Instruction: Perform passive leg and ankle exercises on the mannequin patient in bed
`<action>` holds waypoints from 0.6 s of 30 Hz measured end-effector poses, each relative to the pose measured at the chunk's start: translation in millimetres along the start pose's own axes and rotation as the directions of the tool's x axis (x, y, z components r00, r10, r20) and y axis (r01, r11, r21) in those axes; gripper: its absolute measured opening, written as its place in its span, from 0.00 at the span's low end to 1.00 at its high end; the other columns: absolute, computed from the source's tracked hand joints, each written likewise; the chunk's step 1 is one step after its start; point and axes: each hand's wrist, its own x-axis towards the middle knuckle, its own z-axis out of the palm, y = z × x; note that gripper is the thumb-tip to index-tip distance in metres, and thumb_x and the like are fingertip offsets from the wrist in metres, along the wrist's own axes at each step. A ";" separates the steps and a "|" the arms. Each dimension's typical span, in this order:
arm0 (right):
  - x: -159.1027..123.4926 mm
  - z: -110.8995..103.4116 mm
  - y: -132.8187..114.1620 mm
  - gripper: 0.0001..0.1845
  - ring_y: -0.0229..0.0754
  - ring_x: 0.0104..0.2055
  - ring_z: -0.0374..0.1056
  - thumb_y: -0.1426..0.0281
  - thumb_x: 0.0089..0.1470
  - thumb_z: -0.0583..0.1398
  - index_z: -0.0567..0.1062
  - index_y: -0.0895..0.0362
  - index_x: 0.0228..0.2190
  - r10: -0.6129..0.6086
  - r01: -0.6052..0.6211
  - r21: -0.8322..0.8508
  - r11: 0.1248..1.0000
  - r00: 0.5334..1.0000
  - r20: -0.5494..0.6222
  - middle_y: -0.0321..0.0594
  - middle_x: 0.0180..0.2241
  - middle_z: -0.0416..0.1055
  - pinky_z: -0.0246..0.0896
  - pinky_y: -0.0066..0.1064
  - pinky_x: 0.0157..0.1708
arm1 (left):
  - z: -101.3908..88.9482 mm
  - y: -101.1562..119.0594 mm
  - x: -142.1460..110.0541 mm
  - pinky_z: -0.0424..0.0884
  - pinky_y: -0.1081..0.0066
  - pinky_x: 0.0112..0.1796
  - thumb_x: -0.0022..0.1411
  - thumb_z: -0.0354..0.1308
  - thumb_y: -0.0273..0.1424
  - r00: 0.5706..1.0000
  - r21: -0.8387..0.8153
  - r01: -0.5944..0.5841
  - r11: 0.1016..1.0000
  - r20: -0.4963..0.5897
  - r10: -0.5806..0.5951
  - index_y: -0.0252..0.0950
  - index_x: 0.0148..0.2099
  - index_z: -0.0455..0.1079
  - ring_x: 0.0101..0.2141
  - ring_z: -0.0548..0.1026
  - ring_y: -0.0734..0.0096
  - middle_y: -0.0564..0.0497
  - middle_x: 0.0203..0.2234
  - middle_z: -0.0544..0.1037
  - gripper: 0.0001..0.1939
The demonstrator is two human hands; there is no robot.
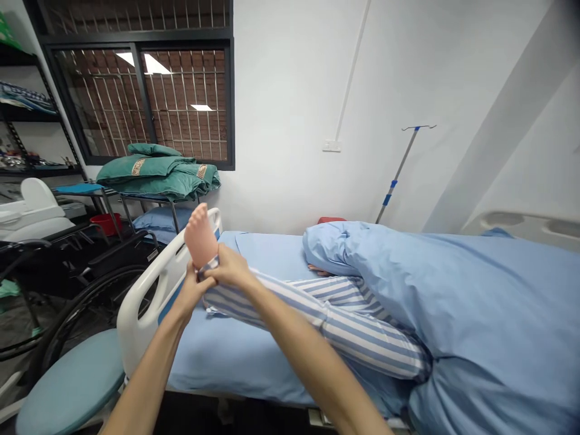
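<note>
Head view: left hand (190, 291) and right hand (229, 267) close together, both clamped on the cuff (208, 266) of a striped pyjama leg (317, 308). Bare manikin foot (200, 235) sticks up just above the hands, near the white bed footboard (149, 296). Blue blanket (475, 296) covers the rest of the body

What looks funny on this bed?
The bare pink foot sticks up past the white bed rail, its striped trouser leg bunched at the ankle between the left hand and right hand. It looks odd because a blue blanket hides the rest of the body.
</note>
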 end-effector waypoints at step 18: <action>-35.0 275.4 89.7 0.45 0.57 0.44 0.66 0.60 0.19 0.70 0.67 0.59 0.44 0.229 -0.128 -0.323 0.938 0.926 0.299 0.52 0.43 0.68 0.62 0.46 0.42 | -78.3 -299.8 -17.4 0.53 0.69 0.21 0.28 0.51 0.26 0.840 -0.313 0.428 0.848 -0.208 -0.501 0.47 0.33 0.57 0.14 0.58 0.72 0.62 0.12 0.53 0.23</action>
